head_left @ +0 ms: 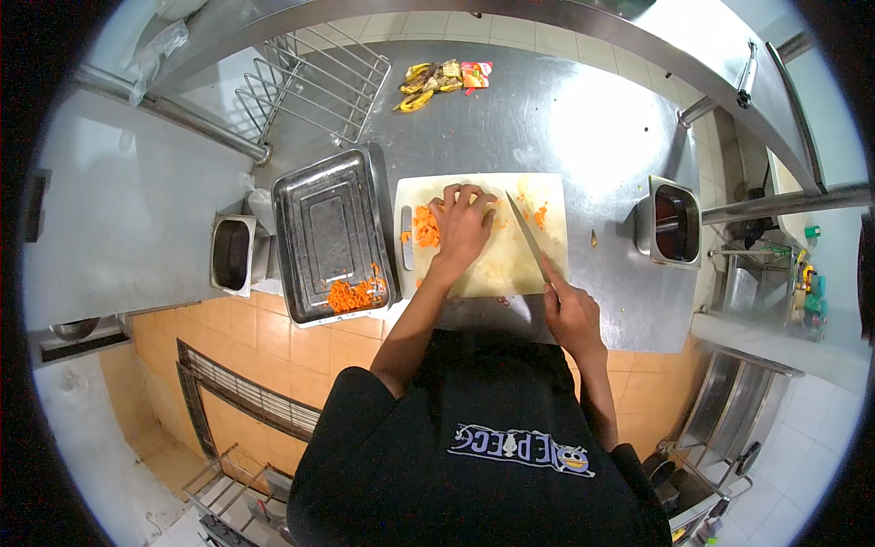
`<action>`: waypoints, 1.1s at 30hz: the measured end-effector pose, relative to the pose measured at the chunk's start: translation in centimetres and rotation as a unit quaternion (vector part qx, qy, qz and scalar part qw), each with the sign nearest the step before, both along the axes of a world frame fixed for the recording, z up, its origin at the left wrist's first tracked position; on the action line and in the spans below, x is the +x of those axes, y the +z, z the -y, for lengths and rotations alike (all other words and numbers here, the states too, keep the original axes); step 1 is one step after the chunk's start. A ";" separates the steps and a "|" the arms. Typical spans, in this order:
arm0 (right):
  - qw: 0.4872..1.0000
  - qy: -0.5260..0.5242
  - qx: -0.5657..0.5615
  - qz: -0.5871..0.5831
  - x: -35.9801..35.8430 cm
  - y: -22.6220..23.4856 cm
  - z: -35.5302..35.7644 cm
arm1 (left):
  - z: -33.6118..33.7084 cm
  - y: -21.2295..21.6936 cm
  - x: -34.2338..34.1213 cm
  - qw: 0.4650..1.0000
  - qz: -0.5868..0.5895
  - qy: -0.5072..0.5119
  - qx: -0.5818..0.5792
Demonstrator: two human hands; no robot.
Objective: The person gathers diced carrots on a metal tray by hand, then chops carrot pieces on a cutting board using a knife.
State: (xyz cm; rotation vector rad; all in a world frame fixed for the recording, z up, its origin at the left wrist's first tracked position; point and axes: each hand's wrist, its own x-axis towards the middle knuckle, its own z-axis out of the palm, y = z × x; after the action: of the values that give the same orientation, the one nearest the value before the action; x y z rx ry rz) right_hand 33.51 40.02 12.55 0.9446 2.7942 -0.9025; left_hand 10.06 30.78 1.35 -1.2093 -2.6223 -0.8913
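Observation:
A knife [525, 226] is gripped by its handle in my right hand [572, 314]. Its long blade slants up and to the left over the white cutting board [538, 273]. My left hand [463, 223] rests on the board left of the blade, fingers bent and drawn together; whatever is under them is hidden. Chunks of orange carrot [425, 226] lie just left of that hand. Finely chopped carrot [540, 216] is scattered right of the blade. Left of the board stands a metal tray [319, 205], with a heap of chopped carrot [354, 294] in its near end.
Banana peels [428, 82] and a red wrapper [476, 75] lie at the table's far side, beside a wire rack [319, 82]. Metal containers stand at the left [233, 255] and right [674, 223]. An overhead metal shelf [720, 55] crosses the far right.

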 end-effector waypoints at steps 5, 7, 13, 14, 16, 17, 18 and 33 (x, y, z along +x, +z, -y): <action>0.999 -0.016 0.008 -0.050 1.3 -1.4 0.0 | 0.0 0.6 1.0 0.999 0.008 -0.038 0.006; 0.998 -0.024 0.010 -0.064 1.9 -1.7 0.3 | -0.1 0.5 1.3 0.999 0.015 -0.042 0.002; 0.991 -0.093 -0.082 -0.048 2.7 -1.4 1.1 | -0.4 0.2 1.8 0.998 0.019 -0.052 -0.026; 0.989 -0.091 -0.103 -0.044 2.8 -1.3 1.2 | -0.4 0.2 1.8 0.998 0.015 -0.057 -0.034; 0.987 -0.091 -0.126 -0.040 3.2 -1.9 1.3 | 0.0 0.1 1.8 0.997 0.018 -0.055 -0.045; 0.987 -0.077 -0.113 -0.082 3.3 -2.7 1.5 | 0.2 0.4 1.9 0.997 0.021 -0.053 -0.054; 0.985 -0.063 -0.099 -0.123 3.5 -3.4 1.6 | 0.3 0.6 1.9 0.997 0.020 -0.055 -0.055; 0.993 -0.048 -0.088 -0.064 3.5 -3.9 1.7 | 0.4 0.0 2.1 0.997 -0.004 -0.067 -0.030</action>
State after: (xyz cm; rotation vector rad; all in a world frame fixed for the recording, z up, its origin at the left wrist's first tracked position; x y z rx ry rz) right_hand 36.98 38.35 8.63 1.0349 2.7328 -1.2414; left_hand 12.17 30.42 1.36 -1.4157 -2.6048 -0.8310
